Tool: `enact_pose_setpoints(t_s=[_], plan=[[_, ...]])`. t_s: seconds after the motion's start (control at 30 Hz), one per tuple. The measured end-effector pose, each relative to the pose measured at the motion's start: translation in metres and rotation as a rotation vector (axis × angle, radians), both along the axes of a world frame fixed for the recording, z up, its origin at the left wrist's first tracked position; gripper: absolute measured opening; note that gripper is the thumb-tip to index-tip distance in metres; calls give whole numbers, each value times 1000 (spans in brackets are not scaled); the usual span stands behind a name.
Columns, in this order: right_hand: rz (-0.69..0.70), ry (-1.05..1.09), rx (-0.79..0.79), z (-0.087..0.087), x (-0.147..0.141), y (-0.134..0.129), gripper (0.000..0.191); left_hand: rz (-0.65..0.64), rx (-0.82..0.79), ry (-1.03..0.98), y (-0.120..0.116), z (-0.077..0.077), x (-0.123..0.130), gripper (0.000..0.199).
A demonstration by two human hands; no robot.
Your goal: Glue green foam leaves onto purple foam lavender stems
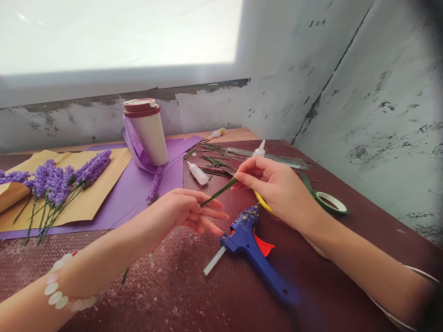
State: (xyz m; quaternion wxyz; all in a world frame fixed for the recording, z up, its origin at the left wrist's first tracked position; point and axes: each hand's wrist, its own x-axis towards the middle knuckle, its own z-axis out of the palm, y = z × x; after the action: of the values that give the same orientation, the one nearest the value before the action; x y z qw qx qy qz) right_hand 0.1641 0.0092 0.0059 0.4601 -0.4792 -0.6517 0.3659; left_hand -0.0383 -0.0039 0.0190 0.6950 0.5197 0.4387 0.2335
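1. A maroon-brown counter [363,221] runs into the corner of a scuffed, grey-white wall [367,101], with a bright pale panel [117,32] above it.
2. The right hand [277,193] pinches a green-wrapped stem [218,192] between thumb and fingertips, its other fingers curled just behind.
3. The left hand [183,214] is open, fingers loosely spread, with the far end of the stem lying against them. The two hands are apart, with only the stem bridging them, above the middle of the counter.
4. Just below them lies a blue hot glue gun [249,244] with a red trigger, its glitter-crusted nozzle end close to the left fingertips and a clear glue stick [214,260] jutting from its rear.
5. A curved yellow piece [263,203] peeks from under the right hand, and a roll of green floral tape [328,203] sits just beyond it.
6. Farther back lie straight wires [270,157], loose green stems [214,161] and white squeeze bottles [198,173].
7. To the left, purple paper [138,196] overlaps kraft paper [72,193], carrying a bunch of textured purple lavender-like flower stems [58,184]. A cream tumbler with a maroon lid [147,131] stands at the back, wrapped by a purple ribbon [134,143].
8. The counter's near-left area has a pebbled, dusty surface; a bracelet of pale shell discs [57,288] circles the left wrist.
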Motion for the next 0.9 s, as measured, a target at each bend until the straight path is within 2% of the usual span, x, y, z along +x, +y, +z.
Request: enact_pose_setpoints(t_s=[0.17,0.23,0.33,0.4,0.47,0.5,0.7,0.9], plan=[[-54,44,-23,0,0,3,16,-189,10,-4,-2,-3,-2,38],[-33,66,-55,1,-1,2,18,-214,5,-8,-1,-2,-3,41],[64,53,-101,2,-4,-6,17,-223,40,-44,-1,4,-3,47],[140,32,-121,4,-8,-14,14,-238,81,-14,-3,7,-2,36],[203,29,-137,6,-11,-21,13,-233,106,52,-6,8,1,16],[228,30,-148,7,-12,-24,13,-221,101,72,-7,7,2,14],[328,89,-248,11,-10,-23,16,-201,68,50,-9,2,4,23],[344,82,-250,9,-4,-17,18,-164,79,41,-6,2,5,21]])
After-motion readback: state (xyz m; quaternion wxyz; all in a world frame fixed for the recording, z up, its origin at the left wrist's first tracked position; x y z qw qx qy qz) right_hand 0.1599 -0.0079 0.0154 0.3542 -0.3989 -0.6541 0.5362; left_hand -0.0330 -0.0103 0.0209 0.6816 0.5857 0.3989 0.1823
